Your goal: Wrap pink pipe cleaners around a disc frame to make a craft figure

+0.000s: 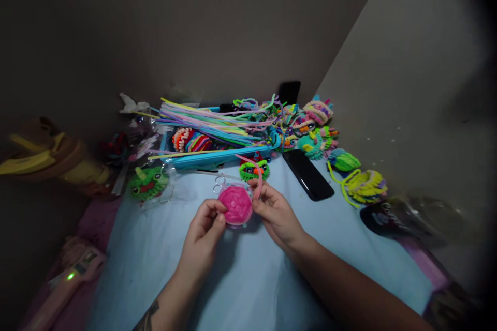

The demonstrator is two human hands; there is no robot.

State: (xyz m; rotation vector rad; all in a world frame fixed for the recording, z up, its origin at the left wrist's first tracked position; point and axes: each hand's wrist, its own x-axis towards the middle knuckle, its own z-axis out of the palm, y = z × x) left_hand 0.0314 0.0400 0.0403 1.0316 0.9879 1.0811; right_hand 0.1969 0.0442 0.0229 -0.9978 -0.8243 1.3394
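Observation:
A round disc of coiled hot-pink pipe cleaner (235, 206) with a paler rim is held above the blue cloth. My left hand (205, 230) pinches its left edge between thumb and fingers. At the right edge, my right hand (278, 213) grips a light pink pipe cleaner (258, 168), whose free end curves up and to the left. Whether that strand joins the disc is hidden by the fingers. Just behind the disc, the handle loops of scissors (219, 184) show. A green fuzzy figure (253, 169) with eyes and an orange beak-like part sits beyond my hands.
A blue tray (221, 158) at the back holds loose pipe cleaners (209, 121) and a striped fuzzy piece. A black phone (308, 175) lies to the right, near a yellow fuzzy piece (365, 186) and a dark-bottomed bottle (388, 217). A bagged green figure (149, 183) is at left.

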